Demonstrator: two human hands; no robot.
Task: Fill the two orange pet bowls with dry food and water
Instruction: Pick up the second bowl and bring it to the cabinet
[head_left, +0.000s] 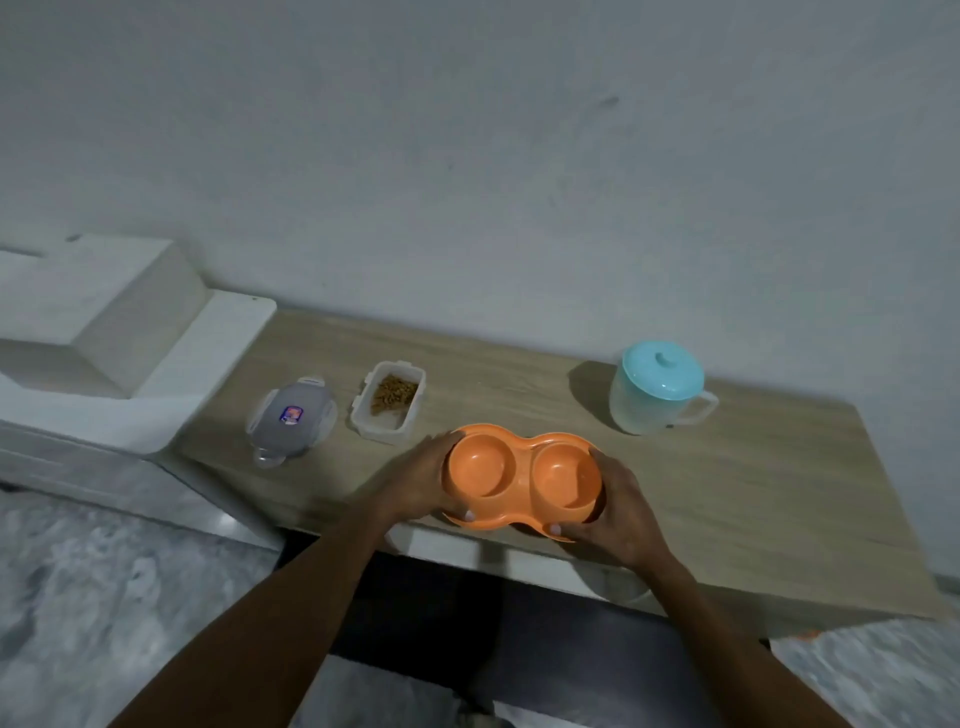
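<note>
Wooden table (727, 493): light grain, pushed up against a pale grey wall (467, 156).
Orange double bowl (519, 475): found at the table's near edge, both wells plain orange inside. Lifted or resting can't be told.
Left hand (415, 483): curled round the bowl's left end, thumb hooked over the front rim.
Right hand (618, 504): wrapped round the bowl's right end the same way.
Kibble tub (382, 434): clear, uncovered, set just behind the bowl's left end, brown dry food (393, 393) seen inside.
Tub lid (291, 418): laid further left of the bowl, past the tub.
Jug (654, 395): translucent, capped in teal, parked behind the bowl to its right, well apart.
</note>
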